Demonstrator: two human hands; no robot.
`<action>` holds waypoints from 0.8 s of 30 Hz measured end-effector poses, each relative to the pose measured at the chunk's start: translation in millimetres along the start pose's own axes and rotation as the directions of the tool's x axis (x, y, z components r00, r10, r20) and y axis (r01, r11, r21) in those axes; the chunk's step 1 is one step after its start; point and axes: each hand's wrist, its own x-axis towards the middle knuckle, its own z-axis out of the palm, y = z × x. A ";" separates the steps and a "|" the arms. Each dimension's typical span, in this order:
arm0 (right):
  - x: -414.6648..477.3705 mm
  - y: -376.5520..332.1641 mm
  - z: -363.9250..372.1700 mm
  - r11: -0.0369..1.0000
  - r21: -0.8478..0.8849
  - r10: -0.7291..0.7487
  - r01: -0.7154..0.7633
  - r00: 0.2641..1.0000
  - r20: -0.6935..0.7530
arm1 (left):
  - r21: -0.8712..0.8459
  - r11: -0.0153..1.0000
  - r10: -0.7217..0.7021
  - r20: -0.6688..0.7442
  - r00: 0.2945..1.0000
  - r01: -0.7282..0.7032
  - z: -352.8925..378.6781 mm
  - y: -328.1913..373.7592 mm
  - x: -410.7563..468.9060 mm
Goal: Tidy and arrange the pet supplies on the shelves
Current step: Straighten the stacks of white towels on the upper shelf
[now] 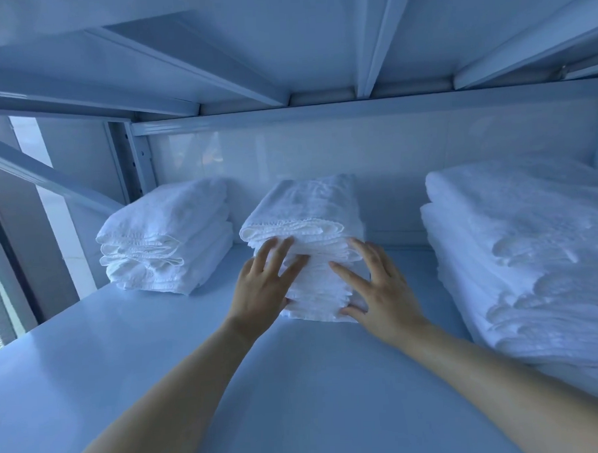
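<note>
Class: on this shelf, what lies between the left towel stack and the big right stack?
The middle towel stack, with both hands on its front, head view.

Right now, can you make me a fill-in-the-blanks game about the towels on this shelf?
1. The white shelf holds ___ stacks of folded towels.
2. Both hands press on the ___ stack.
3. The left hand and right hand have their fingers ___.
4. The biggest stack sits on the ___.

Answers: three; middle; spread; right

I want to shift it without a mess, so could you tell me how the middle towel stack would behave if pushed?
The middle stack is soft cloth, tall and narrow, so it would probably lean or shear. Its layers look loose. The shelf looks smooth, so a low push may slide it.
</note>
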 end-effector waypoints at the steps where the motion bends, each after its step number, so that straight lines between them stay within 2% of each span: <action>1: -0.2 2.2 3.4 0.998 0.045 0.033 -0.033 0.999 0.003 | -0.008 1.000 -0.003 0.003 1.000 0.003 -0.4 -0.2 1.9; 4: 0.4 8.3 15.2 0.989 0.123 0.071 -0.080 0.994 0.080 | -0.027 0.999 -0.018 0.001 1.000 0.018 0.1 -0.8 7.1; 11: 9.1 1.7 27.6 0.964 0.235 0.089 -0.121 0.986 0.141 | -0.028 1.000 -0.002 -0.098 0.995 -0.001 2.5 -14.6 3.9; 14: 18.0 -8.0 34.5 0.948 0.293 0.078 -0.127 0.982 0.171 | -0.007 1.000 -0.025 -0.097 0.995 0.025 2.3 -26.1 -4.9; 19: 47.6 -33.4 56.5 0.942 0.330 0.001 -0.067 0.981 0.195 | -0.008 0.989 -0.147 -0.019 0.989 0.147 2.3 -60.2 -18.7; 22: 68.1 -46.3 69.8 0.923 0.360 0.046 -0.131 0.971 0.235 | -0.105 0.954 -0.278 0.054 0.959 0.282 7.7 -68.3 -29.7; 24: 72.3 -50.5 78.4 0.905 0.388 0.088 -0.173 0.970 0.227 | -0.115 0.944 -0.295 0.122 0.948 0.309 14.4 -67.9 -41.6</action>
